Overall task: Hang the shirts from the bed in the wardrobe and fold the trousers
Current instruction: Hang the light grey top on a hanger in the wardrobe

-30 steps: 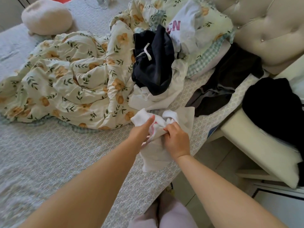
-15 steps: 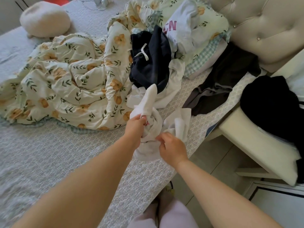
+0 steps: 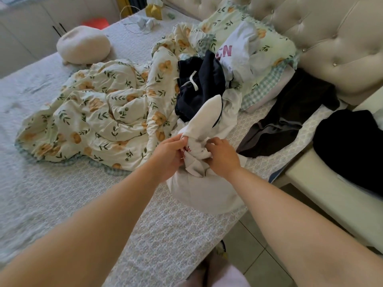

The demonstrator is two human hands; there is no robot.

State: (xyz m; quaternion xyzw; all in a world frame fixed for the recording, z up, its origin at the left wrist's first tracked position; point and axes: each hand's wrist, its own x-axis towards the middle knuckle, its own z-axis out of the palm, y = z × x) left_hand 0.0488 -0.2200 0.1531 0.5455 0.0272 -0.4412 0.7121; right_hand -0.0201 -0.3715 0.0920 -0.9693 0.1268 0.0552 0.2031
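Observation:
A crumpled white shirt [image 3: 199, 189] with red lettering lies bunched on the bed's near right side. My left hand [image 3: 167, 154] grips its bunched cloth from the left and my right hand [image 3: 222, 157] pinches it from the right; one sleeve sticks up between them. Behind it lie a dark navy garment with a white drawstring [image 3: 201, 85], another white garment [image 3: 230, 114] under it, a white shirt with pink letters [image 3: 238, 48] on the pillow, and dark grey trousers [image 3: 290, 114] at the right.
A floral duvet [image 3: 99, 119] is heaped on the grey patterned bedspread [image 3: 62, 199]. A round cream cushion [image 3: 83, 45] sits at the far left. A tufted headboard [image 3: 335, 44] stands at the right, and a black garment [image 3: 352, 146] lies on the cream bedside unit [image 3: 323, 193].
Both hands have kept hold of the white shirt and worked it upward; a sleeve now stands up between them and the shirt's body hangs bunched below. The view has pulled back.

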